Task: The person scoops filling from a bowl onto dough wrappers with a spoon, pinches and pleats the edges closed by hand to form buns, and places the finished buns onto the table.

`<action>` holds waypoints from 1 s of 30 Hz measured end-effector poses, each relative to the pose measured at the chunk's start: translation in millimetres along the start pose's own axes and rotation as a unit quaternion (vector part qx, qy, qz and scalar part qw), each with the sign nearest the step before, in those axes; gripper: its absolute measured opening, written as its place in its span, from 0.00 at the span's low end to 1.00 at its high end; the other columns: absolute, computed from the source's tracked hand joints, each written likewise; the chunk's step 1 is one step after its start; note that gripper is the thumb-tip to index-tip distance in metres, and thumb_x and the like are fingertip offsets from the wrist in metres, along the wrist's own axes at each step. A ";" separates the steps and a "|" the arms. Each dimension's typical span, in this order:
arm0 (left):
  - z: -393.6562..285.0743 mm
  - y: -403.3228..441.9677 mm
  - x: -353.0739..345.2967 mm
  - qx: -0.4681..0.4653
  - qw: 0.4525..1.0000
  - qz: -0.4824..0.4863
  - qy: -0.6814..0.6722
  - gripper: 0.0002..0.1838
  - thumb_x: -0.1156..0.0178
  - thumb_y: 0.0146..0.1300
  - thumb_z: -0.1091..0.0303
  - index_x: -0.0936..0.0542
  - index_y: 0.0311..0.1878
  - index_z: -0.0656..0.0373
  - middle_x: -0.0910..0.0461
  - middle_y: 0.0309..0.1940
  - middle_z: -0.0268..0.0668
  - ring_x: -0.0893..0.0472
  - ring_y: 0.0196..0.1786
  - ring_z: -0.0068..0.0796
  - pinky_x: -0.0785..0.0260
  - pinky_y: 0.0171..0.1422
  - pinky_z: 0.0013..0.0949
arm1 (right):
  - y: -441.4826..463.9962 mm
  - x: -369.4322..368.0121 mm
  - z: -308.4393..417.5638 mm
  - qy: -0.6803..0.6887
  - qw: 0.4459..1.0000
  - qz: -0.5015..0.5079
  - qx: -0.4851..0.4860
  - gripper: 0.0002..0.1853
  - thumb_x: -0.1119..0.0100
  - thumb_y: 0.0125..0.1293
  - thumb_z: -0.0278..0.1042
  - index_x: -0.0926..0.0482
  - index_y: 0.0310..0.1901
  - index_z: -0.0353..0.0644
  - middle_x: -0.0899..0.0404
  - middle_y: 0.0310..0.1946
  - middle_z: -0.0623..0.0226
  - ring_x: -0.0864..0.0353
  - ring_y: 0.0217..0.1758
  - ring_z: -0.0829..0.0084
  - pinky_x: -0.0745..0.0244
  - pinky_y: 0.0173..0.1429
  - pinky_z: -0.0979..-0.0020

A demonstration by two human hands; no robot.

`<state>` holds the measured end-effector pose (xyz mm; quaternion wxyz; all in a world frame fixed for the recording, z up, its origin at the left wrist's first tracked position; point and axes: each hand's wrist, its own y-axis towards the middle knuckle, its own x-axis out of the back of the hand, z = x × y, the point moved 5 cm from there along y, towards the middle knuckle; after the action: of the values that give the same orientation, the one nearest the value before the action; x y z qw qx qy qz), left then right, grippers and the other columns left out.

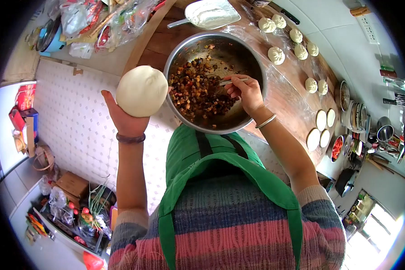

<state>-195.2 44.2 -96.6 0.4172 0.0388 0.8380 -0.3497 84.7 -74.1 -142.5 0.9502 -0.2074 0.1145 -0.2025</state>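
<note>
A round, flat dough wrapper (141, 91) rests across the palm of my left hand (127, 118), with the thumb sticking out to the left. To its right is a large steel bowl (260, 63) holding a dark, chopped filling (198, 87) of small cubes, heaped on the bowl's left side. Over the bowl's right half, my right hand (246, 92) is closed round a pale-handled spoon (229, 82). The spoon's tip reaches into the filling, so its end is hidden.
Pleated buns (276, 55) sit in groups on the floured wooden table (283, 96). Several flat dough rounds (321, 120) lie at its right end. A flour scoop (213, 13) stands behind the bowl. A bowl of red pieces (337, 147) is far right. Plastic bags (76, 20) lie upper left.
</note>
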 end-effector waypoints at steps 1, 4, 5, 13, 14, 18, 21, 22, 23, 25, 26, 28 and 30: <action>-0.5 -0.6 -3.4 -0.001 1.000 -0.010 0.003 0.47 0.69 0.65 0.26 0.38 0.70 0.60 0.37 0.69 0.44 0.37 0.70 0.50 0.46 0.74 0.55 | 0.0 2.7 2.1 0.005 1.000 -0.001 0.007 0.14 0.47 0.70 0.34 0.18 0.43 0.31 0.17 0.29 0.62 0.21 0.28 0.78 0.26 0.33 0.77; -0.5 -2.7 -15.3 -0.007 0.999 -0.028 0.038 0.45 0.67 0.66 0.28 0.37 0.69 0.61 0.37 0.69 0.47 0.35 0.69 0.49 0.43 0.73 0.55 | -2.4 10.1 10.5 0.012 0.999 -0.010 0.029 0.13 0.47 0.69 0.33 0.18 0.43 0.30 0.17 0.29 0.61 0.21 0.28 0.77 0.26 0.33 0.77; 1.2 -1.2 -18.1 0.007 0.999 -0.009 0.036 0.44 0.68 0.66 0.29 0.37 0.68 0.60 0.36 0.68 0.46 0.34 0.68 0.49 0.42 0.72 0.55 | -3.8 12.0 14.7 0.009 0.999 -0.015 0.036 0.13 0.47 0.68 0.33 0.18 0.43 0.31 0.17 0.29 0.61 0.21 0.28 0.77 0.26 0.33 0.77; 40.6 18.6 -36.7 0.071 0.987 0.082 0.119 0.41 0.72 0.69 0.32 0.33 0.65 0.60 0.27 0.61 0.47 0.26 0.62 0.48 0.34 0.67 0.53 | -18.4 32.2 54.4 -0.008 0.996 -0.052 0.075 0.13 0.47 0.68 0.32 0.18 0.43 0.31 0.18 0.29 0.62 0.22 0.28 0.78 0.27 0.33 0.77; 48.0 22.1 -40.0 0.079 0.988 0.062 0.118 0.40 0.71 0.69 0.33 0.31 0.64 0.60 0.26 0.59 0.47 0.25 0.61 0.49 0.34 0.67 0.53 | -20.4 33.1 61.9 0.001 0.995 -0.051 0.083 0.13 0.47 0.68 0.32 0.18 0.44 0.31 0.18 0.29 0.63 0.22 0.28 0.78 0.27 0.33 0.77; 88.8 35.0 -57.9 0.124 0.980 0.127 0.087 0.39 0.64 0.68 0.34 0.30 0.62 0.61 0.25 0.57 0.47 0.24 0.59 0.49 0.34 0.66 0.54 | -31.5 28.5 91.9 0.012 0.991 -0.063 0.121 0.12 0.49 0.69 0.30 0.18 0.44 0.33 0.18 0.29 0.64 0.22 0.27 0.79 0.26 0.33 0.77; 116.0 23.9 -93.5 0.184 0.958 0.216 -0.053 0.37 0.63 0.69 0.34 0.29 0.61 0.60 0.27 0.60 0.45 0.28 0.62 0.48 0.37 0.67 0.58 | -57.2 4.2 109.8 -0.071 0.968 -0.094 0.224 0.10 0.48 0.68 0.25 0.18 0.45 0.35 0.18 0.29 0.64 0.21 0.28 0.78 0.25 0.33 0.76; 121.1 25.0 -98.9 0.201 0.940 0.258 -0.092 0.37 0.62 0.69 0.35 0.28 0.61 0.59 0.26 0.59 0.45 0.28 0.62 0.48 0.37 0.67 0.59 | -68.0 -1.9 113.3 -0.113 0.951 -0.108 0.268 0.09 0.47 0.67 0.23 0.18 0.45 0.35 0.18 0.29 0.63 0.21 0.29 0.77 0.24 0.33 0.75; 127.0 29.1 -101.8 0.218 0.920 0.299 -0.131 0.36 0.62 0.69 0.35 0.28 0.61 0.58 0.26 0.59 0.44 0.28 0.62 0.49 0.38 0.67 0.60 | -80.1 -9.1 119.3 -0.295 0.873 -0.105 0.373 0.12 0.43 0.61 0.17 0.19 0.46 0.36 0.19 0.31 0.60 0.19 0.31 0.72 0.21 0.34 0.71; 130.4 28.4 -108.0 0.228 0.906 0.319 -0.159 0.35 0.61 0.69 0.35 0.28 0.61 0.56 0.26 0.59 0.44 0.29 0.62 0.49 0.39 0.67 0.61 | -97.5 -23.7 116.0 -0.432 0.728 -0.084 0.526 0.16 0.38 0.54 0.17 0.19 0.46 0.37 0.20 0.35 0.59 0.18 0.34 0.65 0.20 0.35 0.68; 131.7 28.8 -108.0 0.223 0.916 0.300 -0.147 0.35 0.60 0.69 0.35 0.28 0.62 0.56 0.26 0.59 0.45 0.29 0.62 0.49 0.40 0.67 0.61 | -103.2 -28.8 112.7 -0.462 0.683 -0.067 0.561 0.19 0.36 0.51 0.18 0.20 0.47 0.37 0.21 0.37 0.60 0.19 0.35 0.63 0.20 0.36 0.66; 133.8 28.7 -106.7 0.222 0.927 0.269 -0.135 0.34 0.59 0.68 0.36 0.28 0.62 0.55 0.26 0.59 0.45 0.29 0.63 0.50 0.40 0.68 0.60 | -107.7 -28.2 111.1 -0.455 0.677 -0.059 0.575 0.20 0.35 0.50 0.18 0.20 0.48 0.37 0.22 0.37 0.61 0.19 0.35 0.63 0.20 0.36 0.67; 135.0 27.8 -107.0 0.228 0.928 0.257 -0.143 0.34 0.59 0.68 0.36 0.28 0.62 0.55 0.27 0.60 0.45 0.29 0.63 0.50 0.41 0.69 0.61 | -111.8 -25.8 112.7 -0.461 0.672 -0.072 0.575 0.22 0.36 0.49 0.18 0.20 0.49 0.37 0.23 0.36 0.62 0.19 0.35 0.64 0.20 0.35 0.67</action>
<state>-25.1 6.0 -89.3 0.5884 0.2968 0.6280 -0.4140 58.0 -116.8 10.2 0.7956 0.3057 -0.4929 -0.1751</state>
